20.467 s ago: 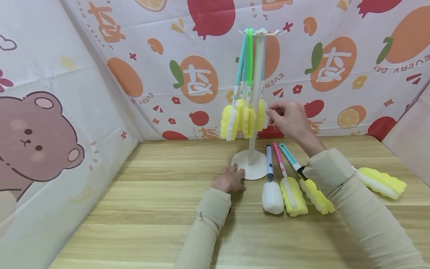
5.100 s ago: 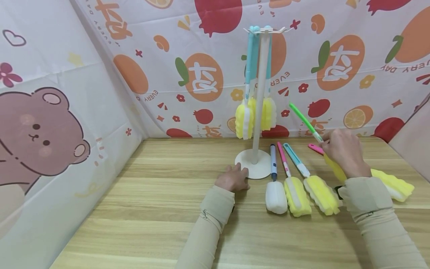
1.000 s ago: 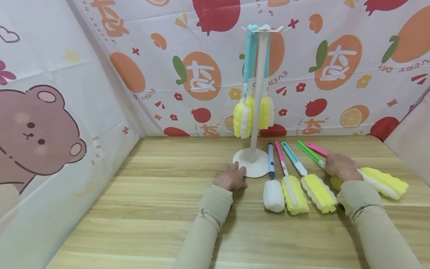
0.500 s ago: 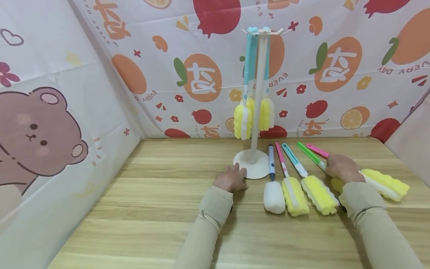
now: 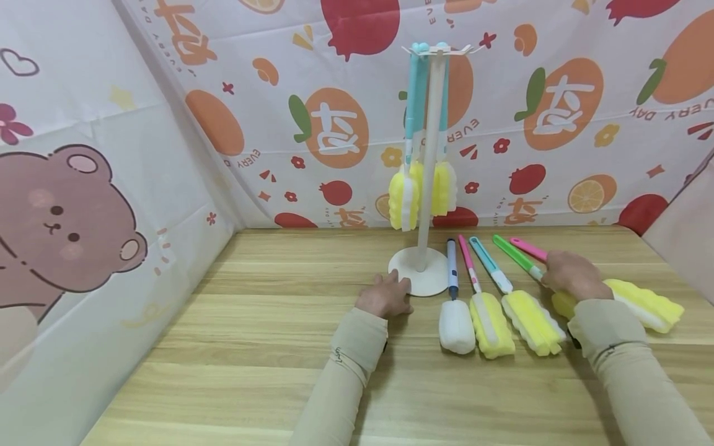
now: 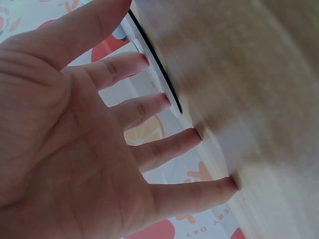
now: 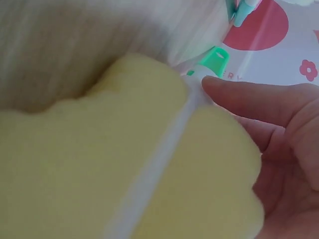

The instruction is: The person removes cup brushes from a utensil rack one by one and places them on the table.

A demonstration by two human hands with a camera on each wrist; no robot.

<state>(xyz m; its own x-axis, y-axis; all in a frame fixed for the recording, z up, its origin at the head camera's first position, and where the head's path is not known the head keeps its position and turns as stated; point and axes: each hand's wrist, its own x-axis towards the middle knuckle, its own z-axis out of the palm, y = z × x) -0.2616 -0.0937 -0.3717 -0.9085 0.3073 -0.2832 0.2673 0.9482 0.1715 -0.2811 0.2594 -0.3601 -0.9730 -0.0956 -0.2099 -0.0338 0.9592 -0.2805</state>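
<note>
While left fingers (image 6: 162, 152) splay, the right hand (image 5: 574, 277) pinches a brush (image 7: 144, 149).

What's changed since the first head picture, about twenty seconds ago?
The green-handled brush has come off the stand and moved down and right onto the table, held at its neck by the right hand, earlier up beside the stand. The left hand still touches the stand's base; blue-handled brushes still hang.

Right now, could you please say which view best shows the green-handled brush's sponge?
The right wrist view: the sponge fills much of it. In the head view, the right hand hides part; the left wrist view shows none.
</note>
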